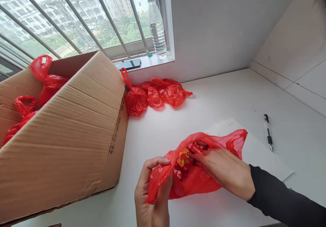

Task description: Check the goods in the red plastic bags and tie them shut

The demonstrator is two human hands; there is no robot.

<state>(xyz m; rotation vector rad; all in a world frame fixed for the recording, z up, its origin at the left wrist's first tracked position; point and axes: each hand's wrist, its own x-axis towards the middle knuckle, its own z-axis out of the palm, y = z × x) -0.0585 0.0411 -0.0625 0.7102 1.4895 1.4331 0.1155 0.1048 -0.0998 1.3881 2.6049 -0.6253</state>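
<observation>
A red plastic bag [196, 183] lies open on the white table, tilted so that its mouth faces me. Inside are several small wrapped snack packets, among them a yellow-orange packet [183, 157] and dark red packets [178, 172]. My left hand [150, 189] is closed on the left side of the bag's mouth, with the thumb over the red plastic. From the right, my right hand [228, 170] reaches into the bag, touching the packets. Its fingertips are hidden among them, so whether it grips one does not show.
On the left stands a large cardboard box [84, 128] with tied red bags [51, 84] inside. More tied red bags [137, 101] sit by the wall. A sheet of paper [265, 157] and a pen [268, 132] lie right. A water bottle [157, 30] and phone [128, 64] rest on the sill.
</observation>
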